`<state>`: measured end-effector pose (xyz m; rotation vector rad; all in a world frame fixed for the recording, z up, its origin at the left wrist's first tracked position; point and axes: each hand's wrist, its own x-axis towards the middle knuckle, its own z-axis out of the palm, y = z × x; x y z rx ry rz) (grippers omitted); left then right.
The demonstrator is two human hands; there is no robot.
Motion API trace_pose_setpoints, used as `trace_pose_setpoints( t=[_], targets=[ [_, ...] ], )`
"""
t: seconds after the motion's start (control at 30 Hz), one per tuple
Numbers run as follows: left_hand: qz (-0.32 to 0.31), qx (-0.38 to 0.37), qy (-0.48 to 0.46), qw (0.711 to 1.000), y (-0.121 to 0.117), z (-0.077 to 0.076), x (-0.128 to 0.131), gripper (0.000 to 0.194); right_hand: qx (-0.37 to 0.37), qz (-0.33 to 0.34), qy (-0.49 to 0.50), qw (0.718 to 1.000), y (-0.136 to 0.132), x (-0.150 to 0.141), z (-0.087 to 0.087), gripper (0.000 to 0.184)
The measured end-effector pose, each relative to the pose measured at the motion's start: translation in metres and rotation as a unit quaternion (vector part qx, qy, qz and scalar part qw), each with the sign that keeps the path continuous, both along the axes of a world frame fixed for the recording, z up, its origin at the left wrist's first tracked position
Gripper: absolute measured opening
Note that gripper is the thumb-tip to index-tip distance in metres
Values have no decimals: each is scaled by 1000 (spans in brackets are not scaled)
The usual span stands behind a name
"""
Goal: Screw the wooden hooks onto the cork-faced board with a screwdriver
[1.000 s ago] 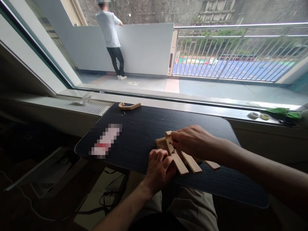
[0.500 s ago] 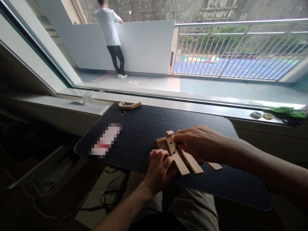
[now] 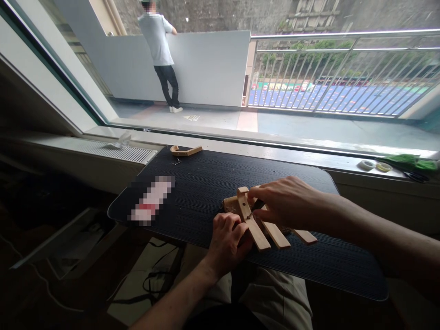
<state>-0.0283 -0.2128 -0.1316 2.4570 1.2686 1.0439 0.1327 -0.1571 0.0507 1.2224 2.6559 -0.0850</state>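
Note:
A wooden hook rack with several pale, flat hooks (image 3: 259, 236) fixed across a brown board (image 3: 231, 205) lies on the dark table (image 3: 202, 192). My left hand (image 3: 227, 238) is closed on the rack's near left side, its fingers curled beside the leftmost hook. Above the rack, my right hand (image 3: 292, 199) grips a dark-handled screwdriver (image 3: 257, 206), mostly hidden by the fingers. Its tip meets the lower hole of the leftmost hook, where a small screw (image 3: 249, 217) appears to sit. The upper hole of that hook is visible.
A loose wooden hook (image 3: 187, 151) and small screws (image 3: 177, 161) lie at the table's far left. A blurred-out pink packet (image 3: 153, 201) is nearer. Tape rolls (image 3: 367, 165) and a green cloth (image 3: 412, 162) rest on the sill. Beyond the glass stands a person (image 3: 158, 46).
My right hand has shifted and turned slightly, showing more of the screwdriver. My left hand and the rack stay in place.

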Motion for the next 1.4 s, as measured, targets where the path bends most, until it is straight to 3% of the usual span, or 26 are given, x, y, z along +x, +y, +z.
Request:
trace_pose_setpoints(
  t=[0.17, 0.27, 0.43, 0.77, 1.1, 1.4],
  targets=[
    [3, -2, 0, 1000, 1, 0, 1, 20, -72, 43, 3, 997, 1, -1, 6, 15],
    [3, -6, 0, 1000, 0, 1, 1, 20, -36, 30, 8, 999, 2, 0, -4, 11],
    [1, -5, -6, 1000, -1, 1, 1, 18, 33, -1, -20, 999, 3, -1, -16, 25],
    [1, 0, -11, 1000, -1, 1, 1, 19, -49, 38, 5, 998, -2, -3, 11, 13],
    [-2, 0, -13, 1000, 0, -1, 1, 19, 58, -16, -14, 998, 4, -1, -19, 27],
    [-1, 6, -16, 1000, -1, -1, 1, 20, -6, 20, 47, 999, 0, 4, -2, 10]
  ],
)
